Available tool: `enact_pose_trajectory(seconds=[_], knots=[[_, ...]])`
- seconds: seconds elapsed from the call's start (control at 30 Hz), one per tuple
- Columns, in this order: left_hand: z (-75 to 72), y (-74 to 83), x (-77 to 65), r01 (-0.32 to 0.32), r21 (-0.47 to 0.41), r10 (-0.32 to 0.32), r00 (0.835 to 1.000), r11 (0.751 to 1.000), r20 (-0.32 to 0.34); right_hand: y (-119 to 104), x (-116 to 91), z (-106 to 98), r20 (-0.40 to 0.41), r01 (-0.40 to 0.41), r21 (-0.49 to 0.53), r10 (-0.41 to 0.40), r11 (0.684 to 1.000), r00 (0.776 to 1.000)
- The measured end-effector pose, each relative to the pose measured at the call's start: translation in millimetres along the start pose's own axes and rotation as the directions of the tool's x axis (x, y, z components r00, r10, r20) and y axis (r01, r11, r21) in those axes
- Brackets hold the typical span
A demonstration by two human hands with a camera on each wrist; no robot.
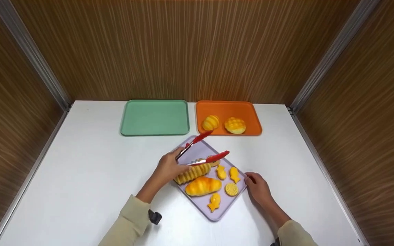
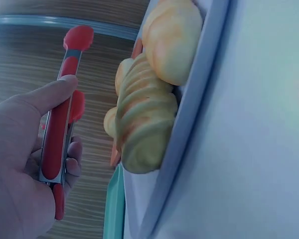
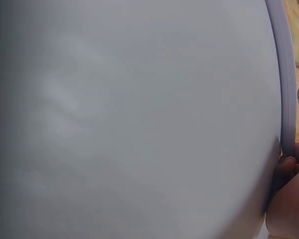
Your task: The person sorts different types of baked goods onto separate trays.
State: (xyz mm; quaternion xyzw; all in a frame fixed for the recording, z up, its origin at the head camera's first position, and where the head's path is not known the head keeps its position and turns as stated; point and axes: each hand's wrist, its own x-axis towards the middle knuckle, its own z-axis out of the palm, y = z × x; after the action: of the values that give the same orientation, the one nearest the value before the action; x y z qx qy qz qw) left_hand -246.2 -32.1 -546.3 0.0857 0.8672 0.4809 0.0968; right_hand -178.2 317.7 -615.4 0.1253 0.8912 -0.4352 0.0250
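Observation:
My left hand [image 1: 169,167] holds red-and-metal tongs [image 2: 57,134] over a lavender tray [image 1: 222,208]. The tongs' two arms stand apart with nothing between their red tips. On the tray, a ridged spiral bread [image 1: 193,173] lies beside a smooth golden roll [image 1: 203,186]. To their right are fish-shaped pieces [image 1: 234,175] and a round biscuit [image 1: 231,189]. Farther back, other small pieces are partly hidden by the tongs. At the tray's right corner, my right hand [image 1: 260,188] pinches the rim, its fingers partly cut off in the right wrist view.
Behind the lavender tray, an orange tray [image 1: 248,112] carries a striped bun [image 1: 211,122] and a crosshatched bun [image 1: 235,125]. A bare green tray [image 1: 154,118] lies left of it. Wood-grain panels [image 1: 169,51] enclose the white table [image 1: 80,171] at the back and sides.

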Motion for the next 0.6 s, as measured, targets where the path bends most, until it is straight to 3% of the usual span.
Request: enact_pose_trajectory(seconds=[0.2, 0.6], knots=[[-15.0, -13.9, -26.9, -0.037, -0.034, 0.037, 0.999, 0.999, -0.004, 0, 1, 0, -0.005, 0.012, -0.005, -0.012, 1.0, 1.0], [-31.8, -36.8, -64.7, 0.06, 0.043, -0.057, 0.996, 0.997, -0.068, 1, -1, -1, -0.019, 0.031, -0.02, -0.031, 0.999, 0.999]])
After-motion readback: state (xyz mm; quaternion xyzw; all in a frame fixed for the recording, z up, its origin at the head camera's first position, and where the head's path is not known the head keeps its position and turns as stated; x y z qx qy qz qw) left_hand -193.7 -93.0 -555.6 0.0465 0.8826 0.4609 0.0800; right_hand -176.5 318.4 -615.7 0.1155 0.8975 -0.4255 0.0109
